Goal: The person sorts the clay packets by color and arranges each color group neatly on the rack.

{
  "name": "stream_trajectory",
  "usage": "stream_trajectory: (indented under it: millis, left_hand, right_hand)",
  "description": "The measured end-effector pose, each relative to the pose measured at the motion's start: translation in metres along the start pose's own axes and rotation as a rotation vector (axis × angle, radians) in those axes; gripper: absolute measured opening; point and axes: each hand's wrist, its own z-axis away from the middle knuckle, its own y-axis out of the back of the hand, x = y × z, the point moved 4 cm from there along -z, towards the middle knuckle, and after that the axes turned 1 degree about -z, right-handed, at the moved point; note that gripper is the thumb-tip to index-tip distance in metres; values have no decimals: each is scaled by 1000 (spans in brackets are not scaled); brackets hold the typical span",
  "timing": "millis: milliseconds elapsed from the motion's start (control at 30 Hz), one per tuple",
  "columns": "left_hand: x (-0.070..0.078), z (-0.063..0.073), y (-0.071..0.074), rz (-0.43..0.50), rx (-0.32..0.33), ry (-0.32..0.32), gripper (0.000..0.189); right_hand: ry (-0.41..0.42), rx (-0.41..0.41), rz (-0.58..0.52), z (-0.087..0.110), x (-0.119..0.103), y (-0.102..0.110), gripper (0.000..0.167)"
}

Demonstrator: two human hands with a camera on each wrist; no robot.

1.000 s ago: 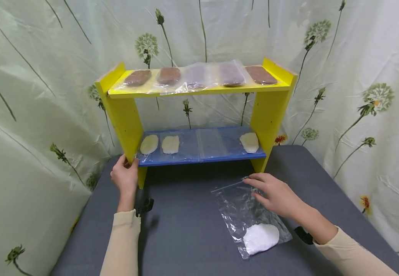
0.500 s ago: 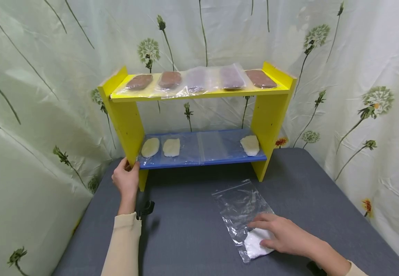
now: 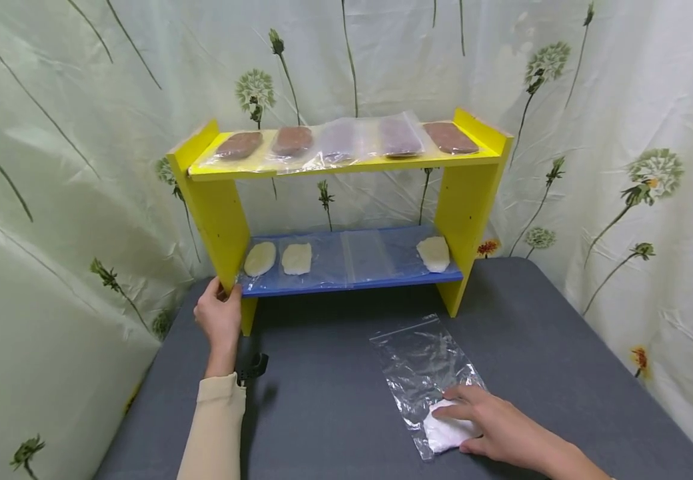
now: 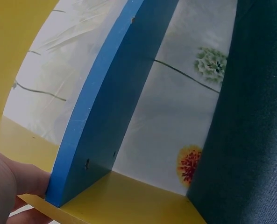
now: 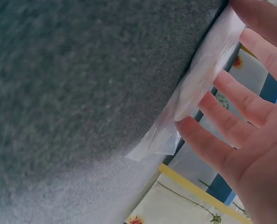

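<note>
My left hand [image 3: 219, 319] grips the left side panel of a yellow shelf unit [image 3: 217, 217], at the level of its blue lower shelf [image 3: 355, 285]. In the left wrist view the thumb [image 4: 31, 179] lies against the end of the blue board, with fingers behind the yellow panel. On the dark table lies a clear zip bag [image 3: 415, 357] with a flat white patty-like piece [image 3: 444, 432] in its near end. My right hand [image 3: 499, 427] spreads over that piece. In the right wrist view its fingertips touch the piece through the film, fingers mostly straight.
Several bagged brown patties [image 3: 448, 138] lie along the yellow top shelf. The blue shelf bears bagged pale pieces, two at left [image 3: 296, 259] and one at right [image 3: 433, 254]. A floral curtain [image 3: 598, 100] hangs behind the grey table [image 3: 322, 400].
My right hand has left the bag's zip end and come down toward me, onto the white piece. My left hand stays on the shelf unit. The bag has barely shifted.
</note>
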Motion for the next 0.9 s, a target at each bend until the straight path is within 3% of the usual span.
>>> stream_trajectory:
  millis: [100, 300, 500, 733, 900]
  left_hand:
    - [1, -1, 1, -4, -1, -6, 31]
    - [2, -3, 0, -10, -6, 2, 32]
    - [2, -2, 0, -23, -8, 8, 31]
    - [4, -2, 0, -21, -9, 7, 32]
    - [3, -1, 1, -22, 0, -3, 31]
  right_hand:
    - [-5, -13, -37, -1, 1, 0, 61]
    - [77, 61, -14, -1, -1, 5, 62]
    - [67, 57, 20, -2, -5, 0, 56]
    - [175, 193, 171, -3, -10, -3, 55]
    - [228, 266, 208, -3, -14, -4, 51]
